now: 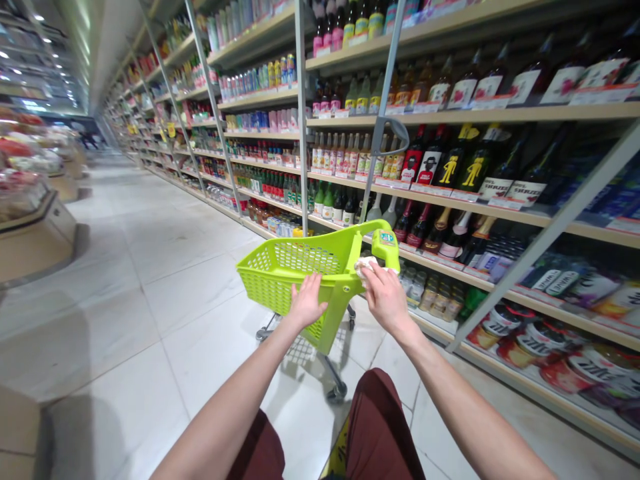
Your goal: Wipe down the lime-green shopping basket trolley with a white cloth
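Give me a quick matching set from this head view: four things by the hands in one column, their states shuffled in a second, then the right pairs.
Things:
1. Left hand
2. Right hand
3. Crumpled white wad
4. Lime-green shopping cart

States:
A. Standing on casters on white floor tiles
B. Pressed against the cart's handle
C. Flat, fingers spread, on the basket's wall
D. Closed over the white wad at the handle

Pairs: 1-C, 2-D, 3-B, 4-A.
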`<action>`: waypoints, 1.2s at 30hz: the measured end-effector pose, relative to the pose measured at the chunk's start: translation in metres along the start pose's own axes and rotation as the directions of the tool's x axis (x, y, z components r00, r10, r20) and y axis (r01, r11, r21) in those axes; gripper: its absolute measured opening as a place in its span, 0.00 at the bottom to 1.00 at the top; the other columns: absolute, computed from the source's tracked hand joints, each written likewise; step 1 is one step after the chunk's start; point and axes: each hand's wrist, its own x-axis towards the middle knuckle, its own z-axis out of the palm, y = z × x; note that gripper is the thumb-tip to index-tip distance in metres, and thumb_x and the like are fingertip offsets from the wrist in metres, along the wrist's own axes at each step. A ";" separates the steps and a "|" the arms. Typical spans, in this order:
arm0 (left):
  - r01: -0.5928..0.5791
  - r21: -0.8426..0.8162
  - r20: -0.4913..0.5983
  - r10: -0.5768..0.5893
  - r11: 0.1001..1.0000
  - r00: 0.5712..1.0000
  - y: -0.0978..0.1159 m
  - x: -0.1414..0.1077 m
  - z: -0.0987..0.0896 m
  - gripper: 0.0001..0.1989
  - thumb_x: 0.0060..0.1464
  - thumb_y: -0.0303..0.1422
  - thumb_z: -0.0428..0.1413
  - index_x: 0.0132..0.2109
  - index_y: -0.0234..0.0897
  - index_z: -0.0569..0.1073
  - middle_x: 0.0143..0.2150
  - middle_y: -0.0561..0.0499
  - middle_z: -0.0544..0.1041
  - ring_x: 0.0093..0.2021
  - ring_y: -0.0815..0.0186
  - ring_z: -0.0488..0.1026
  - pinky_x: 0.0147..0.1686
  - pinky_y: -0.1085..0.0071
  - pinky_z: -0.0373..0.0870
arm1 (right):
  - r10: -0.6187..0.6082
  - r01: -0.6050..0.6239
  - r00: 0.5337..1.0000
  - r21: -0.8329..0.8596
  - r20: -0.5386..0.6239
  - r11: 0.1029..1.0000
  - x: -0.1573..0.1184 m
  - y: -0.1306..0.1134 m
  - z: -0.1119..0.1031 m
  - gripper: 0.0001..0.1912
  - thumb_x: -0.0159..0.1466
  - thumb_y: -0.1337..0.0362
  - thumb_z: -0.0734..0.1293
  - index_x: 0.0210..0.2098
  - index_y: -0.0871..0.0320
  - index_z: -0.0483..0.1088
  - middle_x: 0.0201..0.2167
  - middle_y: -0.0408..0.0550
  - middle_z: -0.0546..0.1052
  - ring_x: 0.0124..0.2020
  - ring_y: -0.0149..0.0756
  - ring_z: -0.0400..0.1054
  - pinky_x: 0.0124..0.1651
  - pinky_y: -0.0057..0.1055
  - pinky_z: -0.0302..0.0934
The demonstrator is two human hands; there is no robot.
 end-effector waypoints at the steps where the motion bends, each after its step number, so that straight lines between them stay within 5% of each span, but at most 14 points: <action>1: -0.007 0.003 -0.002 0.007 1.000 1.000 0.002 0.000 0.002 0.38 0.47 0.38 0.51 0.62 0.37 0.44 0.65 0.46 0.43 0.64 0.57 0.40 0.58 0.46 0.38 | 0.014 -0.014 1.000 -0.015 0.007 1.000 0.001 0.000 0.001 0.18 0.60 0.69 0.56 0.50 0.61 0.63 0.53 0.57 0.64 0.51 0.44 0.58 0.53 0.43 0.49; 6: -0.060 0.035 -0.027 0.060 0.998 0.998 0.014 -0.001 0.012 0.37 0.47 0.39 0.50 0.62 0.39 0.44 0.65 0.47 0.45 0.64 0.56 0.41 0.58 0.47 0.39 | -0.030 0.033 0.993 -0.021 0.117 0.999 0.008 -0.020 0.026 0.19 0.60 0.71 0.56 0.50 0.60 0.63 0.53 0.57 0.64 0.51 0.44 0.58 0.52 0.43 0.49; 10: -0.021 0.071 -0.045 0.024 0.997 0.999 0.003 -0.003 0.016 0.35 0.48 0.37 0.49 0.62 0.37 0.46 0.64 0.46 0.47 0.64 0.57 0.42 0.58 0.48 0.42 | -0.103 0.097 0.978 0.038 0.179 0.995 0.011 -0.020 0.036 0.19 0.60 0.70 0.56 0.51 0.57 0.62 0.53 0.54 0.64 0.52 0.42 0.58 0.52 0.41 0.50; 16: -0.011 0.089 -0.046 0.015 0.996 0.999 -0.014 -0.007 0.021 0.34 0.48 0.35 0.49 0.61 0.37 0.47 0.64 0.47 0.47 0.64 0.59 0.43 0.58 0.47 0.40 | 0.127 -0.121 0.983 -0.051 0.136 0.991 0.016 -0.001 0.029 0.20 0.59 0.70 0.57 0.51 0.60 0.61 0.53 0.56 0.64 0.49 0.44 0.60 0.53 0.44 0.48; 24: -0.018 0.135 -0.065 0.027 0.991 0.997 -0.016 -0.008 0.026 0.32 0.49 0.33 0.48 0.61 0.39 0.49 0.64 0.48 0.49 0.63 0.61 0.44 0.59 0.48 0.39 | -0.131 0.109 0.964 0.104 0.232 0.989 0.015 -0.042 0.069 0.17 0.62 0.70 0.56 0.51 0.57 0.62 0.52 0.54 0.64 0.53 0.40 0.57 0.54 0.40 0.48; 31: 0.047 0.162 -0.049 -0.039 0.986 0.998 -0.035 -0.017 0.023 0.32 0.48 0.32 0.48 0.60 0.37 0.50 0.64 0.45 0.49 0.63 0.58 0.45 0.58 0.47 0.41 | -0.015 0.008 0.994 0.061 0.110 0.998 0.009 0.000 0.055 0.19 0.60 0.72 0.56 0.50 0.58 0.63 0.52 0.55 0.65 0.46 0.41 0.62 0.49 0.40 0.55; 36: 0.059 0.130 -0.058 -0.051 0.990 0.997 -0.032 -0.022 0.028 0.32 0.48 0.32 0.48 0.61 0.35 0.49 0.64 0.44 0.48 0.63 0.59 0.45 0.59 0.50 0.42 | 0.036 -0.005 0.980 0.159 -0.196 0.987 -0.007 0.025 0.038 0.19 0.61 0.72 0.55 0.51 0.59 0.64 0.54 0.54 0.63 0.54 0.40 0.57 0.53 0.41 0.55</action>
